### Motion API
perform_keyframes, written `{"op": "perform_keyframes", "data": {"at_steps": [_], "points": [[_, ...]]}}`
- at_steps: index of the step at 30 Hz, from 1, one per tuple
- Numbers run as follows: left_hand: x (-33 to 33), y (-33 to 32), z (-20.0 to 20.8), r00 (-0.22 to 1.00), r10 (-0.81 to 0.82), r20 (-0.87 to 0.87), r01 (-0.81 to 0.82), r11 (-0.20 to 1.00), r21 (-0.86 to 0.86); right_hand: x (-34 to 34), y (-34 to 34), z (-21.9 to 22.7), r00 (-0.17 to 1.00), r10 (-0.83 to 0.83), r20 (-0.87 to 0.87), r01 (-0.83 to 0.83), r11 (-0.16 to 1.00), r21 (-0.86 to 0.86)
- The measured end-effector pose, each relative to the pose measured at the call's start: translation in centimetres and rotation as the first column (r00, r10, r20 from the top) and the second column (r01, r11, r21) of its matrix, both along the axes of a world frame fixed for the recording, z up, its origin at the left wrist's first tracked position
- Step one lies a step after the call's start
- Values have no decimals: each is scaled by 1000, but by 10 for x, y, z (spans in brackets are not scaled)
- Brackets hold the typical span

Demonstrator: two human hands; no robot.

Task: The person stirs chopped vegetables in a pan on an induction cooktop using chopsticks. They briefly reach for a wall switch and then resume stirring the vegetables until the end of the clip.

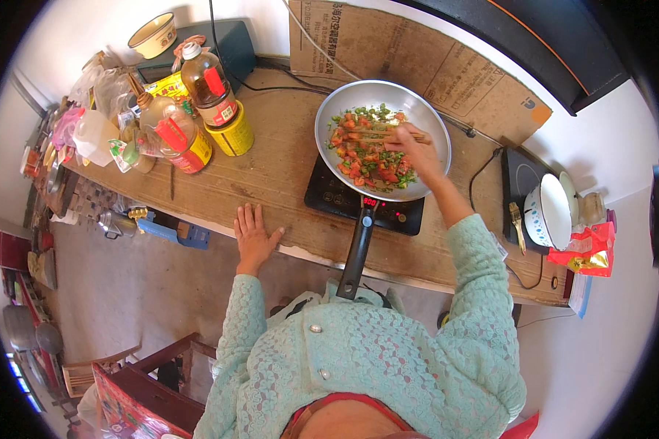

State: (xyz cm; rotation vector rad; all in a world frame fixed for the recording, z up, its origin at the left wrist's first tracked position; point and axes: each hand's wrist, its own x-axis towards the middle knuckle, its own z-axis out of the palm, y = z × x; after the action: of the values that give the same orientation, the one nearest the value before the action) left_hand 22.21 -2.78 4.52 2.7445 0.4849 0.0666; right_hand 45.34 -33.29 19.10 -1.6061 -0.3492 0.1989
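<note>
While my right fingers (404, 137) are closed around the chopsticks (370, 136), over the chopped red and green pieces (359, 157) in the pan (344, 99), my left fingers (250, 216) lie spread on the counter (271, 175), holding nothing. Pan on the black induction cooker (329, 197), display lit. Done: pieces cut, panned, partly mixed. Left, I judge: more stirring, since green gathers at the far side, then dishing out; doneness cannot be told.

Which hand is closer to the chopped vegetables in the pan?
The right: that hand is over the pan, holding chopsticks in the chopped vegetables. The left hand rests on the table, left of the pan.
</note>
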Motion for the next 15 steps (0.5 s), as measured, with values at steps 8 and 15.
{"op": "perform_keyframes", "data": {"at_steps": [8,15], "points": [[-1,-1,-2,1000,-2,11,2,1000,18,-7,-90,57,938,-301,174,316,946,-66],[-1,-2,2,1000,-12,22,11,1000,6,-22,-43,-1,967,-126,219,154,982,-112]]}}
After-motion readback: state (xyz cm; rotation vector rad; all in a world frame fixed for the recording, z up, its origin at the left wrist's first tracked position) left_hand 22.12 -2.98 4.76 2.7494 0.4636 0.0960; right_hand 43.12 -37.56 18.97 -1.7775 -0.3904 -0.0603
